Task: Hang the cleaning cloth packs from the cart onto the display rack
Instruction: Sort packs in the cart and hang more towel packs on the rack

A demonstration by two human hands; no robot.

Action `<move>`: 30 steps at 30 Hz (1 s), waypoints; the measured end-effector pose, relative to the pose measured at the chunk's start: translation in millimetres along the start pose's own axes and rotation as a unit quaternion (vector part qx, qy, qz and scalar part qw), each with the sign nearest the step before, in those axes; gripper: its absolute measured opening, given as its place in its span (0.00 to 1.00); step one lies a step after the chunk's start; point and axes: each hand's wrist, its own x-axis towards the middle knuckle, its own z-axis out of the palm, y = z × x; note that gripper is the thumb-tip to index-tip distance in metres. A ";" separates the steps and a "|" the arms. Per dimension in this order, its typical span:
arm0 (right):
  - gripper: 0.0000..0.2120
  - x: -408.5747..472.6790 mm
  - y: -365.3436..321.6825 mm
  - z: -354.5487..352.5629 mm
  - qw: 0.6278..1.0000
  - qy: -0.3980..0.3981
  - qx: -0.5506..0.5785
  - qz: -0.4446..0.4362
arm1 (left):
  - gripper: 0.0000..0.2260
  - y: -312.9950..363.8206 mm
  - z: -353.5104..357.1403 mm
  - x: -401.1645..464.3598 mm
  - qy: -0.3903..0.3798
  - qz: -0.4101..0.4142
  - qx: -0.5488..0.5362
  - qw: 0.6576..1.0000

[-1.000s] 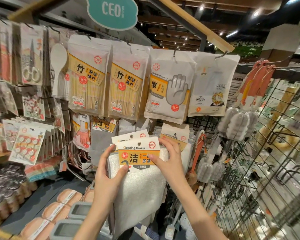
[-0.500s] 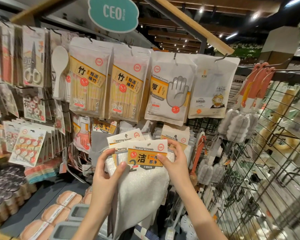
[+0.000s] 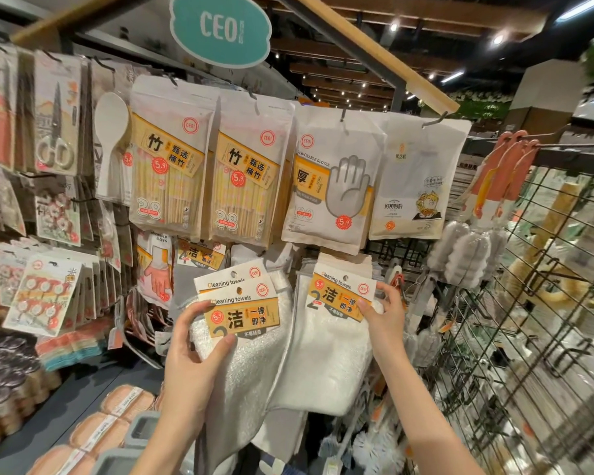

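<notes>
Two white cleaning towel packs with orange "Cleaning towels" header cards are stacked in my left hand (image 3: 194, 351), which grips the front pack (image 3: 247, 337) at its card's left edge; the rear pack's card (image 3: 230, 279) peeks above. My right hand (image 3: 386, 315) pinches the card of another cleaning towel pack (image 3: 336, 323) that hangs in front of a row of the same packs on the display rack, lower middle. The hook itself is hidden behind the cards.
Above hang bamboo chopstick bags (image 3: 172, 173), a disposable gloves bag (image 3: 333, 186) and a white pouch (image 3: 415, 186). Bottle brushes (image 3: 470, 248) hang at right beside a black wire grid panel (image 3: 528, 337). Boxed goods (image 3: 117, 423) lie on the low shelf at left.
My right hand has left the packs held in front and moved right onto the hanging pack's card. My left hand now holds the two packs alone, shifted slightly left.
</notes>
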 end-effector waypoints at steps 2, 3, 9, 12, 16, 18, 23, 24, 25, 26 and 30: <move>0.18 6.6 4.2 0.2 1.000 0.014 -0.004 0.004 | 0.26 -0.8 -1.8 1.8 -0.003 -0.009 -0.005 1.000; 0.18 9.2 5.7 0.4 1.000 0.021 -0.005 0.004 | 0.25 -1.0 -2.4 2.3 -0.004 -0.013 -0.009 1.000; 0.18 21.2 13.2 5.1 0.999 0.035 -0.016 -0.004 | 0.26 3.3 4.7 3.2 -0.010 0.002 0.000 1.000; 0.18 25.1 10.9 10.4 0.998 0.034 -0.026 -0.035 | 0.27 6.2 10.3 4.4 -0.011 0.014 0.018 1.000; 0.18 27.8 18.0 13.8 0.997 0.038 -0.061 -0.037 | 0.29 5.4 14.8 5.9 -0.015 0.010 0.011 1.000; 0.20 27.0 21.2 16.9 0.994 0.043 -0.094 -0.039 | 0.27 4.2 15.7 7.3 -0.022 0.003 0.003 1.000; 0.22 34.0 25.9 23.9 0.972 0.081 -0.213 -0.060 | 0.20 4.7 19.1 12.6 -0.031 -0.002 0.007 1.000; 0.20 36.1 26.7 25.2 0.966 0.082 -0.239 -0.060 | 0.19 5.1 19.4 13.3 -0.032 -0.001 0.010 0.999; 0.18 38.2 27.8 26.5 0.961 0.081 -0.257 -0.057 | 0.19 5.5 19.3 13.7 -0.032 -0.002 0.014 0.999; 0.17 40.1 28.7 28.0 0.959 0.082 -0.266 -0.051 | 0.19 5.9 19.3 14.2 -0.033 -0.003 0.017 0.999; 0.14 48.1 28.5 32.5 0.957 0.092 -0.273 -0.032 | 0.20 5.0 20.3 15.1 -0.033 -0.005 0.018 0.999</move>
